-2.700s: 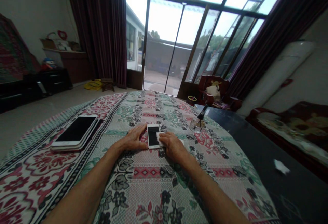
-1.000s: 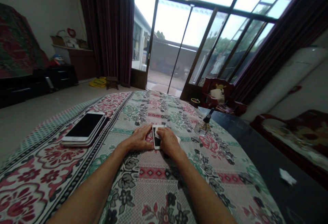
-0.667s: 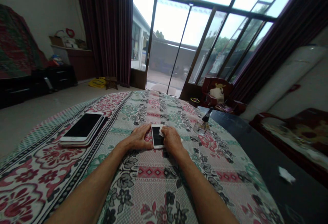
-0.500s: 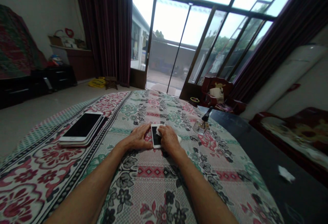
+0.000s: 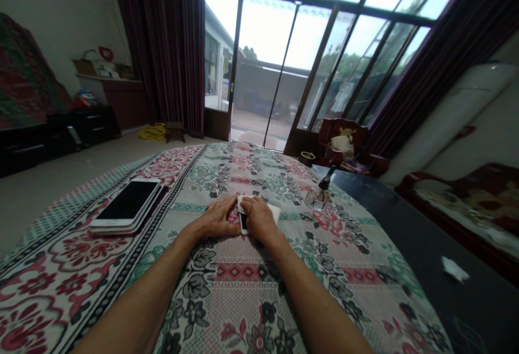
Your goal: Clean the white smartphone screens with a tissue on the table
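A white-framed smartphone with a dark screen lies flat on the flowered tablecloth. My left hand holds it by its left side, thumb at the near corner and fingers at the far one. Closed over the screen, my right hand presses a white tissue against the glass. Part of the tissue sticks out to the right of the hand, and a bit shows by the fingertips. Most of the screen is hidden beneath my right hand.
Several larger phones lie stacked on the left. A clear glass bottle with a black top stands to the right. On the dark tabletop at right lies a crumpled white tissue. Wooden chairs and a glass door are beyond.
My right hand has slid left and slightly up across the phone with the tissue, covering more of the screen. The left hand stays at the phone's left edge.
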The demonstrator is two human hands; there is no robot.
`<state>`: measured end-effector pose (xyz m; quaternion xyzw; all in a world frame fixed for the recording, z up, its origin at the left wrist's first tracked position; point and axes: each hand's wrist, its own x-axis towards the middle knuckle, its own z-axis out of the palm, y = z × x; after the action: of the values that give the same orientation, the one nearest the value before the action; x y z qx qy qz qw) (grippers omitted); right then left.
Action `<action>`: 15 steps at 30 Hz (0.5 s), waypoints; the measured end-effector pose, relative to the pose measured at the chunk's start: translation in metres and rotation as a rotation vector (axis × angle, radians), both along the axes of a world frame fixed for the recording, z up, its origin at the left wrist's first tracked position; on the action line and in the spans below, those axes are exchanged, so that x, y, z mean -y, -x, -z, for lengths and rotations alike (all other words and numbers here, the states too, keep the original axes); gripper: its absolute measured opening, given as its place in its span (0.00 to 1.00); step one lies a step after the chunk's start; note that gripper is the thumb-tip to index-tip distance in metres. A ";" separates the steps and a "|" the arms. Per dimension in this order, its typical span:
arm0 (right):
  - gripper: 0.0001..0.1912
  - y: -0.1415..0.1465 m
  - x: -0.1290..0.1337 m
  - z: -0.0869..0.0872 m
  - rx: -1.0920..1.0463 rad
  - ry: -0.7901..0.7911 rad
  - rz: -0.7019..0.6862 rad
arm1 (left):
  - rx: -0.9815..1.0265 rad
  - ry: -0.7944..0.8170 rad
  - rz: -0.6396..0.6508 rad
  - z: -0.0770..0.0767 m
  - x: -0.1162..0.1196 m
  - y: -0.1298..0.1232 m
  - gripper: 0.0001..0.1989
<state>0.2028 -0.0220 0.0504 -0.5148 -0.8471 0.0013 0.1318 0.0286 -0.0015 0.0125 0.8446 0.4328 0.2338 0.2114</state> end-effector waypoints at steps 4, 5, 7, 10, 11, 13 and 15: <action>0.16 -0.013 -0.004 -0.001 -0.015 -0.007 0.085 | -0.021 0.014 -0.028 -0.002 0.002 -0.001 0.50; 0.17 -0.016 -0.005 -0.001 -0.013 -0.008 0.100 | -0.027 0.022 -0.029 -0.003 0.002 -0.001 0.49; 0.17 -0.021 -0.006 -0.002 -0.003 -0.006 0.124 | -0.033 0.032 -0.029 -0.006 0.003 -0.002 0.49; 0.17 -0.024 -0.006 -0.004 0.009 -0.002 0.149 | -0.022 0.029 -0.024 -0.010 0.005 -0.003 0.49; 0.17 -0.024 -0.005 -0.004 0.009 -0.001 0.156 | -0.017 0.025 -0.022 -0.010 0.006 -0.003 0.48; 0.17 -0.024 -0.005 -0.003 0.006 0.000 0.162 | -0.009 0.016 -0.018 -0.011 0.006 -0.003 0.48; 0.17 -0.022 -0.006 -0.002 0.003 -0.005 0.154 | -0.005 0.013 -0.012 -0.009 0.005 -0.002 0.48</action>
<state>0.2252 -0.0164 0.0521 -0.5782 -0.8051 -0.0121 0.1315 0.0308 -0.0068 0.0219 0.8412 0.4398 0.2302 0.2142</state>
